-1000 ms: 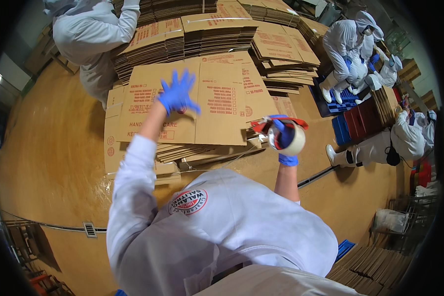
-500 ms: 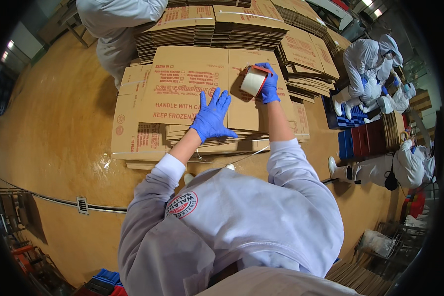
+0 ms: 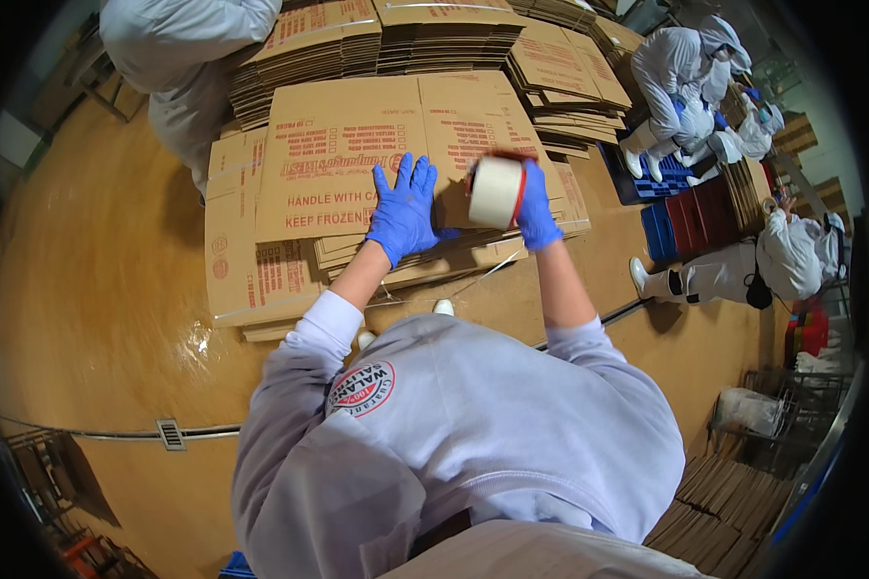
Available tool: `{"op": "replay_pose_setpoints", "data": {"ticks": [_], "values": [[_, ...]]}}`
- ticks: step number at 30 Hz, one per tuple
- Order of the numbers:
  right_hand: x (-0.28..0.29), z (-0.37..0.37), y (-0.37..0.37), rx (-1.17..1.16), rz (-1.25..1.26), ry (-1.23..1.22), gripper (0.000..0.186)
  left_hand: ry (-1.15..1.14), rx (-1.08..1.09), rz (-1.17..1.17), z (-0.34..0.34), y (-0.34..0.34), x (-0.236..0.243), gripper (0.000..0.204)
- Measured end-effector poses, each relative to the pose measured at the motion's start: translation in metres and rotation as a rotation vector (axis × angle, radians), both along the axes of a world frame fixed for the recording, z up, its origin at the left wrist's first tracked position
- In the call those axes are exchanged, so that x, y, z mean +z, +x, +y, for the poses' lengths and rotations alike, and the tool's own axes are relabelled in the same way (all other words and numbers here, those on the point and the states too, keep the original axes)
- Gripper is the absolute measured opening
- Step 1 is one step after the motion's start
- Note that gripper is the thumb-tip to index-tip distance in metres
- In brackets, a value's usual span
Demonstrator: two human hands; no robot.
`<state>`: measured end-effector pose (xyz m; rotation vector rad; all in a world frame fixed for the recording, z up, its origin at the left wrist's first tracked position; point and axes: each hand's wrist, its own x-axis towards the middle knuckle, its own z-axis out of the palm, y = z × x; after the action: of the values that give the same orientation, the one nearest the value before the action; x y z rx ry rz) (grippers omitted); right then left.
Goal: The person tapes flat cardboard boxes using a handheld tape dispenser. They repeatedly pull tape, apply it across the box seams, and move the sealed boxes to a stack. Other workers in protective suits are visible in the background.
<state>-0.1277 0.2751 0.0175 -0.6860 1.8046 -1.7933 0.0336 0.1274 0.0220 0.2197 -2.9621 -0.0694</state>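
A flat cardboard carton [image 3: 348, 111] with red print lies on top of a stack right before me. My left hand [image 3: 404, 210], in a blue glove, presses on it with fingers spread. Over the carton's near right part, my gloved right hand [image 3: 539, 207] grips a tape dispenser [image 3: 497, 191], slightly blurred, with a wide roll of pale tape in it and red along its sides. Whether the dispenser touches the carton I cannot tell. Under the top carton, more flattened cartons [image 3: 237, 275] stick out at the left and near side.
More stacks of flattened cartons [image 3: 449, 43] stand behind and to the right. A person in white [image 3: 188, 48] is close at the far left; other people [image 3: 681, 92] work at the right near blue and red crates [image 3: 700, 227]. A loose white strap [image 3: 488, 273] hangs at the near edge.
My right hand has brought the tape dispenser down toward me, to the carton's near edge, and turned it. My left hand stays spread on the carton. The whole view has shifted slightly.
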Motion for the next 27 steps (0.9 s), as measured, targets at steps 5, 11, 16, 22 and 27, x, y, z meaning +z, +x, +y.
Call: {"op": "replay_pose_setpoints", "data": {"ticks": [5,11,16,22,27], "values": [[0.037,-0.042,-0.061,0.052,-0.200,0.593,0.038,0.004,0.020,0.047,0.000,0.000,-0.001,0.097],[-0.050,0.017,-0.091,0.133,0.660,0.506,0.040,0.179,0.059,0.049,0.006,0.000,0.011,0.096],[-0.037,0.102,-0.023,-0.337,0.456,-0.033,0.026,0.533,0.339,0.313,-0.071,0.054,0.005,0.102],[-0.083,0.217,0.007,-0.462,0.840,0.112,0.028,1.007,0.680,0.226,-0.141,0.132,0.000,0.068],[-0.119,0.270,-0.023,-0.381,0.419,-0.306,0.033,1.442,0.428,0.758,-0.103,0.104,0.042,0.043]]}}
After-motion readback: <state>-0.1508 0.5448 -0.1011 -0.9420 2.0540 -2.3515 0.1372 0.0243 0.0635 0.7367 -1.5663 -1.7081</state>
